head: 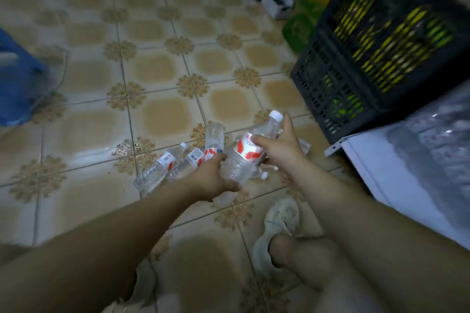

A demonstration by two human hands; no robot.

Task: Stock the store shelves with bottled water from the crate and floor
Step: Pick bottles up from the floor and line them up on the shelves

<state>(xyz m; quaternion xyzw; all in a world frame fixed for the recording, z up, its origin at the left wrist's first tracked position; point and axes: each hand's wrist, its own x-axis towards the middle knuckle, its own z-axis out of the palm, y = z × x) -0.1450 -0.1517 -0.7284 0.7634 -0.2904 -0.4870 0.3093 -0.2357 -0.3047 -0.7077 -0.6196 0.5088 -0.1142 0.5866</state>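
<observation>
Several clear water bottles with red and white labels lie in a cluster on the tiled floor; one bottle [155,171] lies leftmost, another [187,162] right beside it. My right hand [278,151] grips a tilted bottle [248,151] round its label, white cap pointing up and away. My left hand [211,179] reaches into the cluster, fingers curled at the label of a third floor bottle [215,136]; its palm sits against the base of the bottle held by my right hand. More bottles lie partly hidden under both hands.
A black plastic crate [328,99] with yellow-green contents stands at the right, beyond a white cabinet [376,173] covered with plastic film. A blue object [17,79] is at the left edge. My shoe [281,218] rests just behind the bottles. Boxes and green items stand at the back.
</observation>
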